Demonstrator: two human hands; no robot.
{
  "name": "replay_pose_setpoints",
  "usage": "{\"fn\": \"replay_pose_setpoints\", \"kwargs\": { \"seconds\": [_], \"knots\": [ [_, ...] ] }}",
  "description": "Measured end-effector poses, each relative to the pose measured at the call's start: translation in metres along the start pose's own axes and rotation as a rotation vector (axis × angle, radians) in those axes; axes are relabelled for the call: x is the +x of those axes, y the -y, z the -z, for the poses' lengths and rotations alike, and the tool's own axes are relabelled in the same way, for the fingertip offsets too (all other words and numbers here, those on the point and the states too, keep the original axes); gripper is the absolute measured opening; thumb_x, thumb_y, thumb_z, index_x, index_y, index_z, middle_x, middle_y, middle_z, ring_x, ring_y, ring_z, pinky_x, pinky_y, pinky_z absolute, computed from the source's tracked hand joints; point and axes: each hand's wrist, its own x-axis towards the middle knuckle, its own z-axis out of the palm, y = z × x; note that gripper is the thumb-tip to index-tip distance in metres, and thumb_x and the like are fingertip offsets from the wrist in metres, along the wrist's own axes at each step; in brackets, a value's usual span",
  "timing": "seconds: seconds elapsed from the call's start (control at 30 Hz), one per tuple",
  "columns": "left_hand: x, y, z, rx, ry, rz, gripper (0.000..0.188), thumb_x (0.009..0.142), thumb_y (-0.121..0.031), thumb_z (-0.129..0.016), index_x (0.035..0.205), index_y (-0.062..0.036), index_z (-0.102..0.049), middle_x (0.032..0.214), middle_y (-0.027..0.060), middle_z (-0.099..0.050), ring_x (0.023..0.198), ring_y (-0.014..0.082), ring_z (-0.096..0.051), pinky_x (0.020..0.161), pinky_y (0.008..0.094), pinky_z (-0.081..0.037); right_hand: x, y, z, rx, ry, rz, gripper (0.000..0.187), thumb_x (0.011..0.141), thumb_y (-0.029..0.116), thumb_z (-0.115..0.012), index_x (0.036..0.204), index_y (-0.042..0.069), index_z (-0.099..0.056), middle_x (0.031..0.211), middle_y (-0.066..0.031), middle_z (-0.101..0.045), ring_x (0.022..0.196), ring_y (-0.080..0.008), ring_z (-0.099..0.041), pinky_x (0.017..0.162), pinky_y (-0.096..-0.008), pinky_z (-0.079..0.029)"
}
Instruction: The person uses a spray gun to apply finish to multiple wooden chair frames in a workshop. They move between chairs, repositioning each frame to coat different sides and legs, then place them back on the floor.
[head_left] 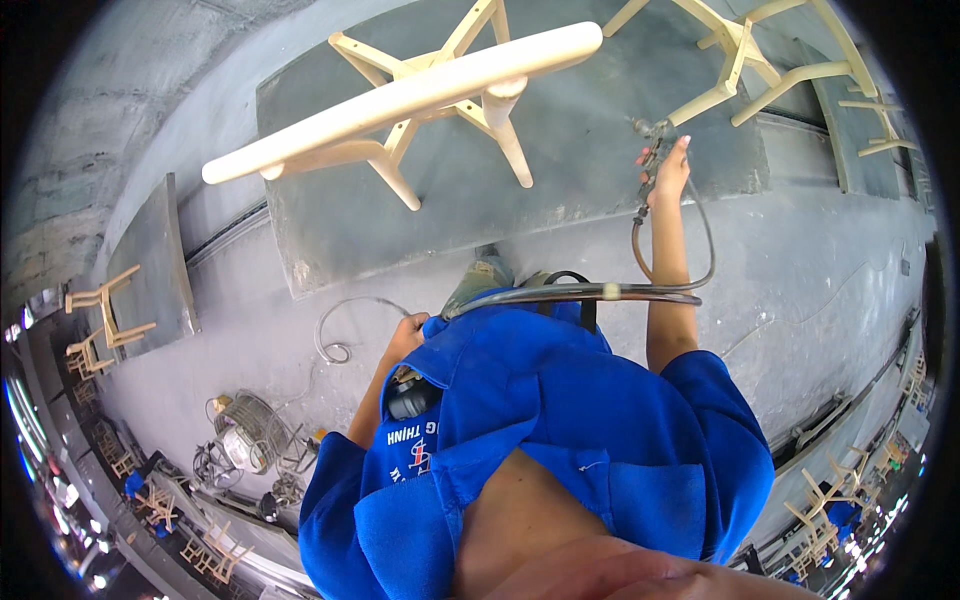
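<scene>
My right hand (pixel 668 175) is closed around a spray gun (pixel 655 150), held out at the upper right. Faint mist hangs by its nozzle. From the gun, hoses (pixel 640 292) loop down and run across my waist to the left. My left hand (pixel 405 336) is curled at my side, closed on the hose where it passes my hip; the shirt hides part of the grip. Ahead stands a pale wooden chair frame (pixel 410 95) with a long curved rail and splayed legs. The gun is to its right, not touching it. Another pale chair frame (pixel 735 55) is just beyond the gun.
Beneath the chair frames lies a large grey board (pixel 340 245). More hose (pixel 335 350) coils on the floor at left, near a round wire-caged machine (pixel 245 435). A small wooden frame (pixel 110 305) stands by a leaning panel (pixel 155 270). Several chairs line the far edges.
</scene>
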Motion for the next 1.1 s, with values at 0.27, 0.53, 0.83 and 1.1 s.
{"fn": "replay_pose_setpoints", "kwargs": {
  "seconds": [0.27,0.53,0.83,1.1],
  "knots": [
    [-0.032,-0.101,-0.032,-0.198,-0.09,-0.166,0.044,0.097,-0.034,-0.065,0.066,-0.0079,-0.049,0.065,-0.0092,-0.046,0.063,0.0028,-0.041,0.052,0.027,-0.034,-0.013,0.041,0.01,0.235,0.274,0.043,0.066,0.104,0.064,-0.026,0.107,0.005,-0.055,0.079,-0.0102,-0.064,0.065,-0.0205,-0.064,0.043,-0.0273,-0.036],
    [-0.037,-0.117,-0.06,-0.047,-0.181,-0.405,0.05,0.099,-0.039,-0.063,0.065,-0.0056,-0.047,0.062,-0.0052,-0.044,0.061,0.0061,-0.038,0.053,0.028,-0.032,-0.065,-0.009,0.071,0.232,0.351,-0.109,0.067,0.104,0.065,-0.026,0.108,0.005,-0.057,0.078,-0.0102,-0.065,0.064,-0.0198,-0.064,0.042,-0.0262,-0.037],
    [-0.069,-0.122,-0.098,-0.118,-0.324,-0.199,0.054,0.102,-0.042,-0.058,0.062,-0.0072,-0.048,0.058,-0.0051,-0.042,0.058,0.0064,-0.038,0.052,0.0288,-0.03,-0.091,-0.142,0.135,-0.016,-0.043,-0.344,0.062,0.1,0.065,-0.041,0.094,0.007,-0.06,0.068,-0.0076,-0.064,0.053,-0.0202,-0.063,0.039,-0.0291,-0.038],
    [-0.072,-0.164,-0.137,-0.128,-0.295,-0.269,0.054,0.101,-0.038,-0.062,0.06,-0.0073,-0.044,0.058,-0.0064,-0.039,0.057,0.0054,-0.033,0.051,0.0295,-0.029,-0.136,-0.067,0.127,0.322,0.223,-0.284,0.067,0.102,0.068,-0.031,0.111,0.007,-0.057,0.075,-0.0095,-0.062,0.063,-0.0199,-0.062,0.041,-0.0267,-0.037]
  ]
}}
